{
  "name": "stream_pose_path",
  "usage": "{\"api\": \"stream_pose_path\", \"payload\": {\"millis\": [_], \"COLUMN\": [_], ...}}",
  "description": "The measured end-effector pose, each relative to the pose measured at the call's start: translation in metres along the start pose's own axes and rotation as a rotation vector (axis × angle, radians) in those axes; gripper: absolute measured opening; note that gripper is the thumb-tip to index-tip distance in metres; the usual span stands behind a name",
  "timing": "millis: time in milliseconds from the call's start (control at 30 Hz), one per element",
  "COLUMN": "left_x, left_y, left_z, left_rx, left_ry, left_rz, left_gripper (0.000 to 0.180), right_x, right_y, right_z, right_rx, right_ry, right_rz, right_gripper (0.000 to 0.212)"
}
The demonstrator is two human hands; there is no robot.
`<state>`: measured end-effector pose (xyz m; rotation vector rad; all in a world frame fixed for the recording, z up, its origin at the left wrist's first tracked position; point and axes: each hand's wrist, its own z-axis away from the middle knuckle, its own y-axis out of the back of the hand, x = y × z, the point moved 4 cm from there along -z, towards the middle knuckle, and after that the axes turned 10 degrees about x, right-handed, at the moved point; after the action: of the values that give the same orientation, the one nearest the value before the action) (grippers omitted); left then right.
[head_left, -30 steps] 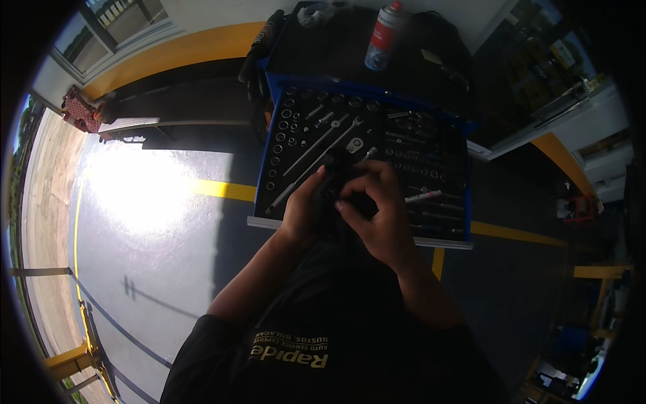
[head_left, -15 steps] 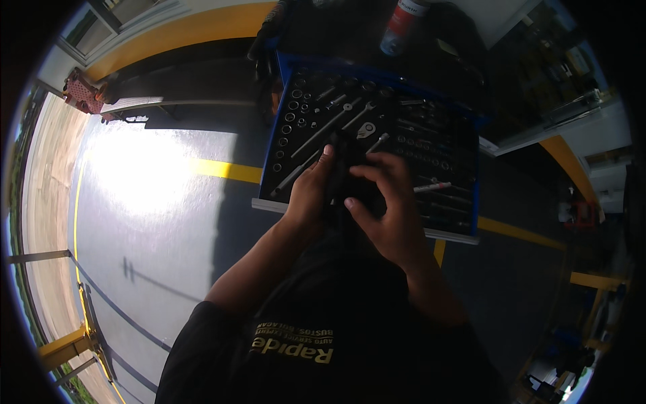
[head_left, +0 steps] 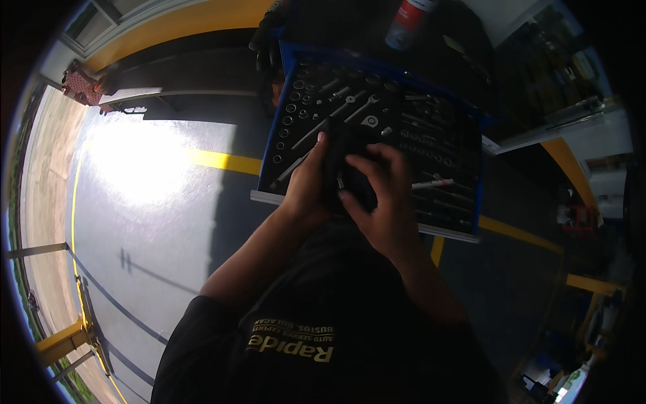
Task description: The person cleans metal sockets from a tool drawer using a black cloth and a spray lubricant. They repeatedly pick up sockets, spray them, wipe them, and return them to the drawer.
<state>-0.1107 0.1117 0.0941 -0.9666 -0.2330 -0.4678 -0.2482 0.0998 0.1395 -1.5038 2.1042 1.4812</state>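
Two inward-facing hands [head_left: 306,188] [head_left: 385,195], dark object [head_left: 338,153] between

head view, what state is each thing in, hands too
Dark item, held, details too dim to tell
Left hand, closed on the dark item
Right hand, fingers curled, thumb and index apart, grip unclear
Drawer, pulled open
Sockets, lined up in the drawer
Wrench, lying in the drawer
Can, standing, top out of frame
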Motion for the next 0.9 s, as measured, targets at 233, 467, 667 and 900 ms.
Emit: {"api": "stream_pose_path", "payload": {"millis": [233, 467, 667, 900], "left_x": [-0.001, -0.001, 0.002, 0.014], "left_y": [0.002, 0.013, 0.027, 0.032], "left_z": [0.002, 0.008, 0.003, -0.002], "left_rx": [-0.015, -0.114, -0.005, 0.125], "left_ry": [0.053, -0.024, -0.225, -0.199], "left_rz": [-0.031, -0.164, -0.311, -0.406], "left_gripper": [0.053, 0.038, 0.03, 0.048], "right_x": [-0.001, 0.014, 0.006, -0.015], "right_y": [0.004, 0.003, -0.007, -0.003], "right_z": [-0.006, -0.019, -0.02, -0.011], "right_rx": [0.044, 0.08, -0.031, -0.134], "right_ry": [0.059, -0.077, -0.164, 0.033], "right_rz": [0.094, -0.087, -0.172, 0.004], "right_gripper": [0.039, 0.016, 0.019, 0.039]}}
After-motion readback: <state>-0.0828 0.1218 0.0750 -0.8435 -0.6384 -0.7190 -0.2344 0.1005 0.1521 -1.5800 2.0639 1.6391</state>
